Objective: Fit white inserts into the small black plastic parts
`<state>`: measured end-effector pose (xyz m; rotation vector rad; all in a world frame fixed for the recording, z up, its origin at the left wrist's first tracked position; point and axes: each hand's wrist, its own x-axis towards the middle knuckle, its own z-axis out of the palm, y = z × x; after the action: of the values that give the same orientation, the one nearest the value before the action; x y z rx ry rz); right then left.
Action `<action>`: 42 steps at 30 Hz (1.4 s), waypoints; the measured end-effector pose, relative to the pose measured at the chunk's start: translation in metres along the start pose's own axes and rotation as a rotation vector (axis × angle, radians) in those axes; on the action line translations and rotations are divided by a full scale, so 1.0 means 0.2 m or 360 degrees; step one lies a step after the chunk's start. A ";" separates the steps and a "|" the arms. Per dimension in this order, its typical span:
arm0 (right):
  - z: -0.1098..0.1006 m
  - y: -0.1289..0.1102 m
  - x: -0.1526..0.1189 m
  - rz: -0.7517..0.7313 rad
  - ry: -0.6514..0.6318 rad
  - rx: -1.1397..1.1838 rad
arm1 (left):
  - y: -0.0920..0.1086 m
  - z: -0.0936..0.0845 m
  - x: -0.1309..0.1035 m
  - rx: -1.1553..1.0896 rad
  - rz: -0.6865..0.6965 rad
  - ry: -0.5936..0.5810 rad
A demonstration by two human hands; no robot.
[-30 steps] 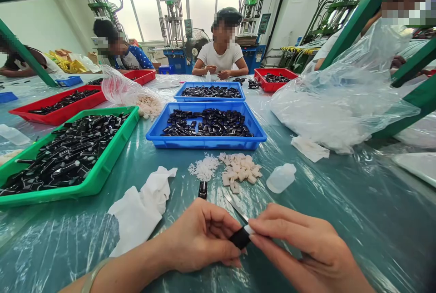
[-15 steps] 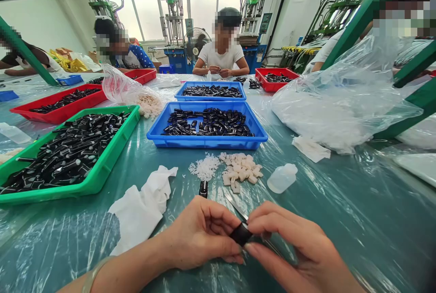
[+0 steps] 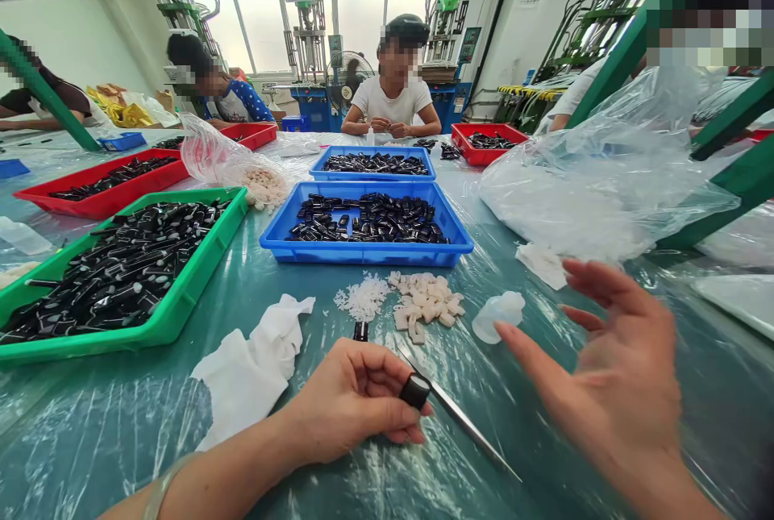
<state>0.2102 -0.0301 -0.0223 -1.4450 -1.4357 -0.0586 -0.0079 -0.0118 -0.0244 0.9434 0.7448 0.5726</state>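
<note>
My left hand (image 3: 363,395) grips a small black plastic casing (image 3: 415,391) between thumb and fingers; its pale end faces up toward me. Just right of it, metal tweezers (image 3: 468,419) lie slantwise on the plastic-covered table. My right hand (image 3: 610,375) is open with fingers spread, and its thumb tip is close to a small translucent squeeze bottle (image 3: 499,317) lying on its side; whether they touch I cannot tell. Behind my left hand another black casing (image 3: 361,331) rests by a heap of white bits (image 3: 363,298) and a pile of beige pieces (image 3: 428,301).
A blue tray (image 3: 366,252) of black casings stands ahead, with a second blue tray (image 3: 373,176) behind it. The green tray (image 3: 175,318) is at left, beside a crumpled white cloth (image 3: 257,363). A clear plastic bag (image 3: 598,189) bulges at right. Co-workers sit across the table.
My right hand has let go of the black casing and moved right and up, opening near the squeeze bottle. My left hand keeps the casing, now tilted with its end showing. The tweezers are uncovered.
</note>
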 end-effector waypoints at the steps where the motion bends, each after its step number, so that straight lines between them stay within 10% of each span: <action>1: 0.01 0.05 0.02 0.0093 -0.0062 -0.0068 | 0.00 0.00 0.00 -0.0011 0.0001 0.0018; 4: 0.05 0.19 0.07 0.0479 -0.0514 -0.0155 | 0.01 0.00 0.00 -0.0039 0.0018 0.0053; 10: 0.08 0.22 0.08 0.0413 -0.0897 0.0029 | 0.02 0.00 0.00 -0.0037 -0.0010 0.0043; 20: -0.01 -0.02 0.03 -0.0821 -0.0545 -0.0261 | 0.00 0.00 -0.01 0.0009 -0.0175 -0.0158; 42: -0.03 -0.07 -0.02 -0.1124 -0.0449 -0.0530 | -0.02 0.00 -0.01 0.0053 -0.0253 -0.0261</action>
<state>0.2022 -0.0405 -0.0127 -1.1596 -2.1968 -0.5771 -0.0081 -0.0145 -0.0264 0.9402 0.6763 0.3400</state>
